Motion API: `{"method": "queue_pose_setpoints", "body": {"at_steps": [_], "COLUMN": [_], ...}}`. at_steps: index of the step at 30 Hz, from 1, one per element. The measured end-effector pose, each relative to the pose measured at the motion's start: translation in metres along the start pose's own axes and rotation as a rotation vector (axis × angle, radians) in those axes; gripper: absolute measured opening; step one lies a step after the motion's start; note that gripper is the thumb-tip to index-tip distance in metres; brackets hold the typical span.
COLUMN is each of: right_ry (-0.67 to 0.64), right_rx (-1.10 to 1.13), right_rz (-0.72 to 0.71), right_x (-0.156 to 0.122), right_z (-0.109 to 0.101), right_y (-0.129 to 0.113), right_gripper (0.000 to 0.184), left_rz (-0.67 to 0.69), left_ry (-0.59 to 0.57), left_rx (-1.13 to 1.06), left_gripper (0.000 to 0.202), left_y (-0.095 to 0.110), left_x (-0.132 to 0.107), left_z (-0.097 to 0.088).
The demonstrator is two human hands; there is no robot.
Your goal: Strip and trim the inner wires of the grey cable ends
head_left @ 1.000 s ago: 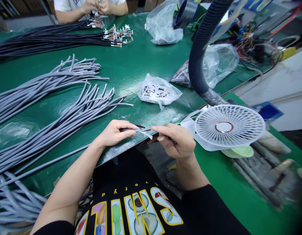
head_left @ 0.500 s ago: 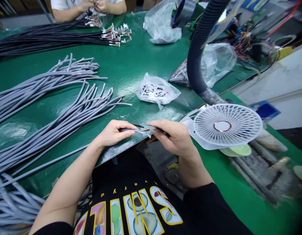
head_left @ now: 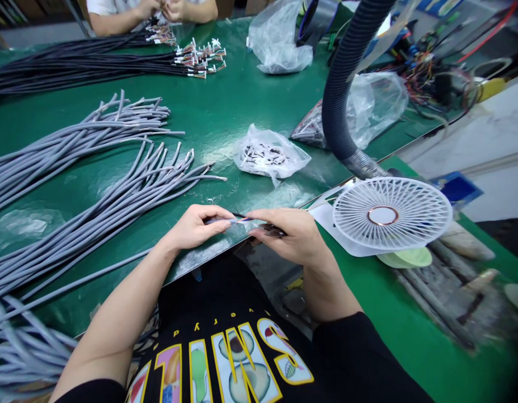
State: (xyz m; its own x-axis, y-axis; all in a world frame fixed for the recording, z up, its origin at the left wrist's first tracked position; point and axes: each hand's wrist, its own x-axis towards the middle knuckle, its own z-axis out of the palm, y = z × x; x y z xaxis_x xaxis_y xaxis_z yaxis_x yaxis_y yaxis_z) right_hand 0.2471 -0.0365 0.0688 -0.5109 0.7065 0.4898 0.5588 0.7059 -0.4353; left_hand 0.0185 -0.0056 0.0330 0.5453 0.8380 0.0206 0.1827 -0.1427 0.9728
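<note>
Between thumb and fingers of my left hand [head_left: 198, 225] is the end of a grey cable [head_left: 128, 257], which trails back to the left across the bench. Thin coloured wires [head_left: 244, 220] come out of its stripped end. My right hand [head_left: 295, 232] is closed at those wires, thumb and forefinger at their tips. Tucked in its fingers is a small dark metal tool [head_left: 273, 229], mostly covered, so its kind does not show. A short black piece [head_left: 239, 215] lies just behind the wires.
Grey cable bundles [head_left: 116, 207] lie to the left, black wired cables [head_left: 116, 66] behind them. A plastic bag of small dark and white pieces [head_left: 269, 155] sits ahead. A black hose [head_left: 340, 95] and a white fan [head_left: 391, 215] stand right. Across the bench, a person's hands [head_left: 162, 10] work.
My right hand has moved slightly left, closing onto the coloured wires. More of the dark metal tool shows in its fingers. My left hand stays nearly still on the cable.
</note>
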Motion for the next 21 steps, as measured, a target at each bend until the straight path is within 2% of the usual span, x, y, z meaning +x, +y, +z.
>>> {"method": "queue_pose_setpoints", "body": {"at_steps": [4,7,9,13,17,21], "right_ry": [0.028,0.097,0.119,0.104,0.109,0.128], "right_rx": [0.084,0.152,0.166,0.083,-0.053,-0.102], "right_rz": [0.074,0.201,0.236,0.246,0.248,0.245], "right_x": [0.002,0.002,0.000,-0.004,-0.004,-0.002], "right_z": [0.004,0.004,0.007,0.023,0.040,0.046], "right_y": [-0.001,-0.001,0.000,0.000,0.000,0.000], "right_gripper": [0.014,0.028,0.033,0.030,0.032,0.037], "left_rz": [-0.008,-0.044,-0.063,-0.061,-0.055,-0.048], "left_ry": [0.005,0.058,0.108,0.166,0.159,0.154], "left_rx": [-0.077,-0.174,-0.264,-0.396,-0.434,-0.451], "left_gripper": [0.031,0.032,0.034,0.033,0.031,0.033], "left_y": [0.002,0.001,-0.002,-0.007,-0.008,-0.008], "left_x": [0.001,0.003,0.004,0.007,0.007,0.007], "left_z": [0.002,0.002,0.001,0.000,0.001,0.002]}}
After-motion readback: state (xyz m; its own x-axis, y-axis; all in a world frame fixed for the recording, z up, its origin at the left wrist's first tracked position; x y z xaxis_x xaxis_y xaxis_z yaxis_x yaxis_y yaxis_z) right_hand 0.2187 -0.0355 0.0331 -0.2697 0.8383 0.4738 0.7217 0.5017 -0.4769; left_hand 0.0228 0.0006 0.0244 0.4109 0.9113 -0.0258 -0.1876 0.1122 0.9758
